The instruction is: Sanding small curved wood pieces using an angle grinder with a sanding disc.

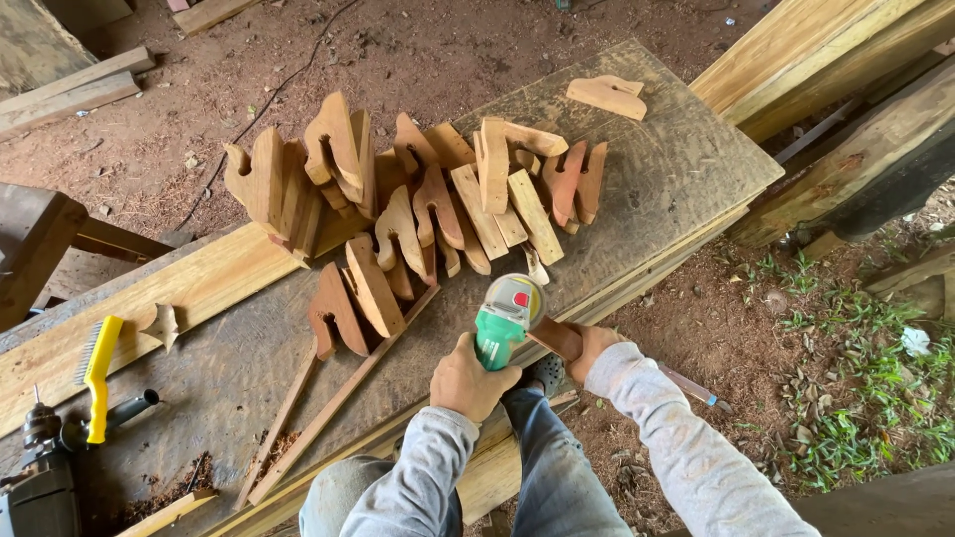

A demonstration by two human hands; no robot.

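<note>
L hand [473, 381] grips green grinder [502, 323] | R hand [589, 347] holds reddish wood pc [557, 338]

Around your bench: cut wood, tools, bare ground

You have a heap of shaped wooden cutouts [418, 199] piled on the worn plywood board [676, 169], with one single cutout [607, 95] lying apart near its far corner. Two thin wooden strips [328, 398] run along the board near you. At your left lie a yellow-handled brush [96, 373] and a drill [45, 467]. Heavy timber beams [836, 119] sit to your right, above a patch of grass [865, 398].
</note>
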